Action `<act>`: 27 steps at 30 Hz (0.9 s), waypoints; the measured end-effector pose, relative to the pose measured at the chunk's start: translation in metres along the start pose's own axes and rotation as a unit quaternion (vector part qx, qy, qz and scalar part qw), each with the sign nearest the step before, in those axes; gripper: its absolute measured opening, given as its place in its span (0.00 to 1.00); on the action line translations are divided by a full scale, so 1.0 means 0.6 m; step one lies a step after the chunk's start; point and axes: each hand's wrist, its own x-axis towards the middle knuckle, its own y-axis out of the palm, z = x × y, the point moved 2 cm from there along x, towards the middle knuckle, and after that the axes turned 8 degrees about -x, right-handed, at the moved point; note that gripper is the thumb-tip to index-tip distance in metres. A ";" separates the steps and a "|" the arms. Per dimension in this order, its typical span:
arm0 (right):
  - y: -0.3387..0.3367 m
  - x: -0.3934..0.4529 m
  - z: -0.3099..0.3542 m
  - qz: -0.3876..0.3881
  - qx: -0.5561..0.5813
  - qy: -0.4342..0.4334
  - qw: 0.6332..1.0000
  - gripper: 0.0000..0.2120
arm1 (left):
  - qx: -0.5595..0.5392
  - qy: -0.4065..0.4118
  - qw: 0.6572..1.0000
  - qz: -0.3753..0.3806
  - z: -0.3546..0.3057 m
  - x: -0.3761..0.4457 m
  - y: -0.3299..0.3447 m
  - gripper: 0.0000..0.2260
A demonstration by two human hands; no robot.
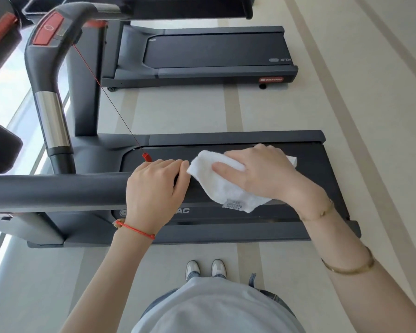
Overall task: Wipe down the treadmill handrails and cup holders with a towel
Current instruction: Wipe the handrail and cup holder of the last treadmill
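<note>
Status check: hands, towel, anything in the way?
Left hand gripping near handrail, bare. Right hand pressing white towel onto the rail's end. Red safety clip hangs just beyond, clear of towel.

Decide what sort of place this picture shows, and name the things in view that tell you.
Most likely a gym or fitness room. Two treadmills stand side by side, the near treadmill and a second treadmill, and a red safety cord hangs from the console.

A pale floor (298,111) with darker beige stripes fills the frame. One treadmill (226,140) stands on it across the middle, a second treadmill (202,75) at the upper centre. Two white shoes (205,269) stand on it at lower centre.
</note>
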 end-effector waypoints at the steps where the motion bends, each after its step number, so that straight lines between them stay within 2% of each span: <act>1: 0.003 -0.013 -0.005 -0.038 -0.009 0.010 0.999 0.23 | -0.003 -0.003 1.000 0.004 0.003 -0.001 0.002 0.20; 4: 0.018 -0.048 -0.034 -0.137 0.036 0.046 0.989 0.22 | -0.008 -0.008 1.000 0.023 0.007 -0.003 0.005 0.22; 6: 0.031 -0.062 -0.065 -0.168 0.159 0.077 0.970 0.20 | -0.001 -0.006 1.000 0.021 0.007 -0.004 0.006 0.22; 9: 0.058 -0.071 -0.091 -0.219 0.353 0.113 0.902 0.20 | 0.004 -0.006 1.000 0.009 0.007 -0.004 0.006 0.22; 12: 0.087 -0.097 -0.087 -0.304 0.461 0.167 0.816 0.13 | 0.002 -0.004 1.000 0.000 0.005 -0.006 0.006 0.21; 14: 0.106 -0.118 -0.072 -0.337 0.451 0.166 0.810 0.07 | 0.001 -0.004 1.000 -0.003 0.005 -0.007 0.006 0.21; 16: 0.112 -0.127 -0.063 -0.351 0.418 0.156 0.824 0.07 | 0.004 -0.005 1.000 -0.003 0.004 -0.009 0.006 0.21; 18: 0.102 -0.121 -0.069 -0.334 0.431 0.145 0.825 0.08 | 0.008 -0.004 1.000 -0.005 0.003 -0.010 0.005 0.21; 21: 0.087 -0.095 -0.101 -0.256 0.520 0.184 0.794 0.09 | 0.008 -0.007 1.000 -0.006 0.002 -0.010 0.005 0.21; 23: 0.098 -0.092 -0.119 -0.225 0.536 0.231 0.780 0.09 | 0.010 -0.006 1.000 -0.008 0.000 -0.010 0.005 0.21; 25: 0.120 -0.106 -0.113 -0.250 0.553 0.260 0.751 0.13 | 0.016 -0.004 1.000 -0.013 0.001 -0.010 0.007 0.21; 27: 0.136 -0.128 -0.089 -0.308 0.550 0.248 0.736 0.11 | 0.017 -0.003 1.000 -0.014 0.003 -0.009 0.008 0.21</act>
